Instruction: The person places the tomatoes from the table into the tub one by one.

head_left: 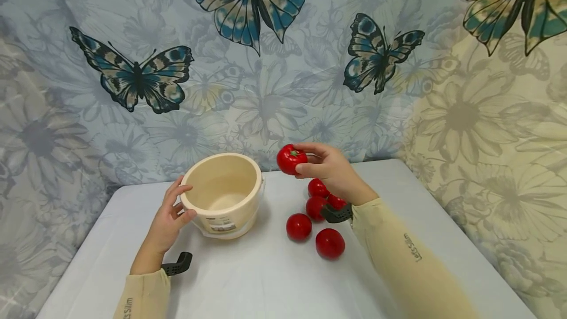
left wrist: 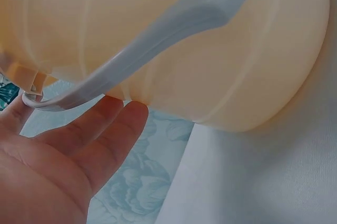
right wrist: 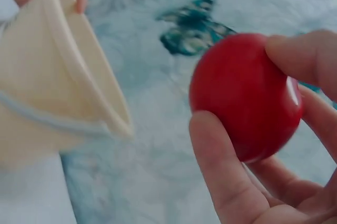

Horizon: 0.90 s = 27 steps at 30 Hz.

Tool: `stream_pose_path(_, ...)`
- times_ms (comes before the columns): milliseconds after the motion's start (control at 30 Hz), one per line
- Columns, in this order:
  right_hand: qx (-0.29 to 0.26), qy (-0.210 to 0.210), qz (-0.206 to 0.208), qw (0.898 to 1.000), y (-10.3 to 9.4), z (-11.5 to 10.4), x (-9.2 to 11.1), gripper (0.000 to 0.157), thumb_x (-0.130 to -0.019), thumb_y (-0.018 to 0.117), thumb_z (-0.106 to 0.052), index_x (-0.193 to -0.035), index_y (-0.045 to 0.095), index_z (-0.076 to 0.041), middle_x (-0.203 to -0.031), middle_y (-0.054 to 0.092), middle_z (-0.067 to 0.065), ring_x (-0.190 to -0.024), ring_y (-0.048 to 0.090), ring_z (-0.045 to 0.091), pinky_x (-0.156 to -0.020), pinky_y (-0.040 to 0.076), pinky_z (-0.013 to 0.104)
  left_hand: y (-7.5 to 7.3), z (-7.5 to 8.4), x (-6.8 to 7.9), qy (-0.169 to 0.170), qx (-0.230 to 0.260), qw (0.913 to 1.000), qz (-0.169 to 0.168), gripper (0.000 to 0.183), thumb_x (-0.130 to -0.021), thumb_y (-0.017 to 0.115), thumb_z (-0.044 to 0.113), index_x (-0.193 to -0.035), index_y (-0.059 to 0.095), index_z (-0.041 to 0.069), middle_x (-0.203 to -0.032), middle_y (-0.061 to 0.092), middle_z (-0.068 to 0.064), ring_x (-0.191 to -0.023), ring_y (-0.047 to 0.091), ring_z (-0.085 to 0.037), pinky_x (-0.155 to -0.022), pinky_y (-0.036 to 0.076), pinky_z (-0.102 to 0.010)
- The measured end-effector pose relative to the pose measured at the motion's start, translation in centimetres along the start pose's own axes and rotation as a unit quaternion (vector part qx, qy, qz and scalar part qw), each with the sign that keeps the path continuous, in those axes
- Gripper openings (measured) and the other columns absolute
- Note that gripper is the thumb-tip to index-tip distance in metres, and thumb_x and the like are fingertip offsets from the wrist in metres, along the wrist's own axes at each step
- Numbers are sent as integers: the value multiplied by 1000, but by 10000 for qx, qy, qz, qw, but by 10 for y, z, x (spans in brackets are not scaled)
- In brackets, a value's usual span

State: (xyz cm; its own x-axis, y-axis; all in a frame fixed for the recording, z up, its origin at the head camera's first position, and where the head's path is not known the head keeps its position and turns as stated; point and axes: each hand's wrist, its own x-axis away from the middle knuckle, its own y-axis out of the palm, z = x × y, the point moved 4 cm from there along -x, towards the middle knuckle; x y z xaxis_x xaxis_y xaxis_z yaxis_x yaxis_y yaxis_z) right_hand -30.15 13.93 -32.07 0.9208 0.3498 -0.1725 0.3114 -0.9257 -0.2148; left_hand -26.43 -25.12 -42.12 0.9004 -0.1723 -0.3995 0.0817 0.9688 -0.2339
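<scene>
Nearest, two pale yellow sleeves point(head_left: 412, 265) reach in over the white surface point(head_left: 248, 279), each ending near a dark wrist mount point(head_left: 337, 213). Beyond them, a loose red fruit point(head_left: 330, 244) rests right of centre, with another red fruit point(head_left: 299, 227) just beside it; three more lie farther back in a close cluster point(head_left: 315, 208), partly hidden by the right wrist

To the left, the left hand point(head_left: 166, 220) grips the cream bucket point(head_left: 248, 218) at its rim, one fingertip hooked inward over the edge. The bucket stands on the surface, mouth up, its pale handle point(left wrist: 142, 45) hanging down outside. Its inner wall and part of its floor show, with no fruit visible there

Farther back, the right hand point(head_left: 330, 169) pinches a red tomato point(head_left: 288, 159) between fingers and thumb, raised above the surface. The tomato lies on the hand's bucket side, right of the rim and apart from it; it is round, without a clear long axis, its green stem turned toward the head camera

Behind everything hangs a floral cloth point(head_left: 270, 102) printed with butterflies
</scene>
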Motion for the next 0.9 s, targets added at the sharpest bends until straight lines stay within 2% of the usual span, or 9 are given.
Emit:
stream_pose_path(133,-472,-173,-228,9985,42,-4,-24,44,-91,74,-14,-133,61,-15,-126,63,8,-103,66,31,-85,55,45,0,-2,1,-17,32,10000,13,50,-95,61,-5,-139,38,-8,-163,4,-16,-124,38,-58,-89,46,-16)
stream_pose_path(233,-827,-129,-395,9957,70,-1,-37,44,-90,75,-8,-132,62,-11,-128,61,9,-110,63,30,-84,56,45,0,-2,2,-37,29,10000,46,49,-95,60,-5,-139,39,-8,-163,4,-15,-123,39,-56,-89,46,-16)
stream_pose_path(367,-839,84,-414,9956,92,7,-45,45,-88,76,-5,-130,64,-12,-124,63,9,-107,64,28,-80,57,41,1,-2,1,-6,20,10000,54,49,-95,61,-6,-140,40,-7,-163,4,-16,-124,38,-56,-90,45,-15)
stream_pose_path(567,-496,196,-260,9982,106,8,-49,44,-86,78,-7,-128,67,-15,-122,63,7,-100,66,24,-75,58,39,1,-4,1,21,14,9999,114,49,-95,61,-6,-140,41,-6,-163,5,-16,-123,40,-54,-89,46,-16)
stream_pose_path(900,-223,171,-196,9994,108,5,-49,44,-86,77,-8,-128,67,-15,-121,63,7,-100,65,22,-73,58,36,1,-5,1,53,-66,9999,135,50,-94,62,-5,-140,41,-5,-164,5,-15,-126,37,-56,-92,42,-14)
